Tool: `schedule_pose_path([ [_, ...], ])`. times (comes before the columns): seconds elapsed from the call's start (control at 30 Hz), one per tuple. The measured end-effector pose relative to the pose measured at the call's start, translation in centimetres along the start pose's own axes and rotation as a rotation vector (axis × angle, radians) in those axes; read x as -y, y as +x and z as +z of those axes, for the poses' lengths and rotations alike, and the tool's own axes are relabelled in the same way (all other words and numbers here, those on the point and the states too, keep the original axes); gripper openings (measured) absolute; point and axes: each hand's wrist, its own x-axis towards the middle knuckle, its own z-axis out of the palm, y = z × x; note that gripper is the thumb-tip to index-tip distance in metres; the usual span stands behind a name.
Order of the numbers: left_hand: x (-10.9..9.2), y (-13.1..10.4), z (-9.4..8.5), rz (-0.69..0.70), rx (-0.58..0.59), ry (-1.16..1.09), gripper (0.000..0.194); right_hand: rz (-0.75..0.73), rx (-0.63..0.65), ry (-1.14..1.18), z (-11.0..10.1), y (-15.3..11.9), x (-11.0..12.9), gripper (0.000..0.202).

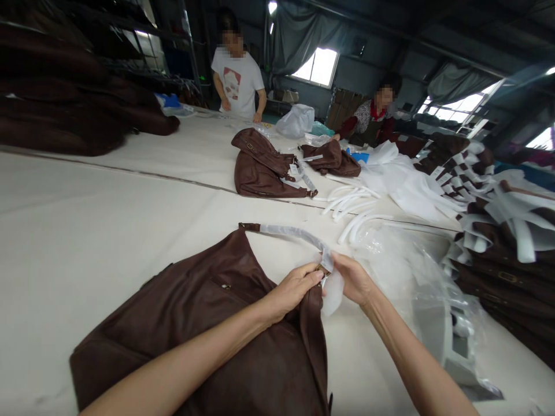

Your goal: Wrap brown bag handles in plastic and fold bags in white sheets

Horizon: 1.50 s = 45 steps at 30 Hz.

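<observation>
The near brown bag [173, 335] looks like smooth leather with a soft, low sheen; its small zip pull [226, 286] is shiny metal. Thin, translucent, crinkled plastic wrap [295, 231] covers the strap. The pale tabletop [130, 219] is smooth and matt. At right, a clear plastic bag [427, 289] is glossy and wrinkled. The white strips [347, 200] look like matt foam. The far grey curtain [288, 37] is dull cloth.

Head cam, worn by you: looks fwd & down from above the near side of the worktable [108, 219]; your L hand [299, 287] & R hand [354, 280] close, approx. ctr.; windows [321, 66] far off, top; bkgd slopes down to R.
</observation>
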Motion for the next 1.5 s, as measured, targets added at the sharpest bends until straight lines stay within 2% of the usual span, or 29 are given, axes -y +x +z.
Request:
schedule_pose_path([
  [0.13, 0.4, -0.4, 0.6, -0.047, -0.084, -0.041, 0.043, 0.055, -0.038, 0.117, 0.2, -0.2, 0.2, 0.03],
  [0.3, 0.8, -0.9, 0.4, -0.25, -0.244, -0.19, 0.069, 0.025, -0.051, 0.142, 0.0, -0.9, 0.3, 0.03],
  [0.4, 0.4, -1.2, 0.3, -0.28, -0.307, -0.207, 0.079, 0.023, -0.047, 0.148, 0.1, -1.4, 0.2, 0.03],
  [0.53, -0.2, -1.4, 0.6, -0.187, -0.206, -0.216, 0.056, 0.022, -0.055, 0.138, 0.2, -1.9, 0.1, 0.031],
  [0.63, -0.3, -1.6, 0.9, -0.116, -0.178, -0.229, 0.043, 0.02, -0.022, 0.042, -0.3, -2.6, 0.2, 0.032],
  [0.73, -0.1, -1.8, 1.0, -0.095, -0.17, -0.269, 0.044, 0.102, 0.057, -0.088, -1.3, -3.3, 0.0, 0.035],
  [0.8, 0.1, -1.8, 0.9, -0.113, -0.172, -0.289, 0.049, 0.158, 0.063, -0.115, -1.9, -3.5, -0.4, 0.036],
  [0.93, 0.4, -1.8, 0.6, -0.172, -0.227, -0.308, 0.05, 0.173, -0.008, -0.041, -2.1, -2.7, -1.4, 0.034],
  [1.07, 0.1, -1.9, 0.6, -0.14, -0.149, -0.356, 0.044, 0.125, -0.069, 0.064, -1.1, -1.4, -2.3, 0.035],
  [1.17, -0.3, -2.0, 0.8, -0.149, -0.193, -0.357, 0.038, 0.106, -0.115, 0.065, -0.5, -1.3, -2.3, 0.035],
  [1.33, -0.2, -1.9, 0.8, -0.167, -0.186, -0.369, 0.033, 0.034, -0.131, 0.023, -1.6, -3.5, -1.5, 0.034],
  [1.5, 0.6, -1.6, 0.4, -0.192, -0.145, -0.369, 0.036, 0.009, 0.048, 0.062, -4.4, -6.6, -2.1, 0.048],
])
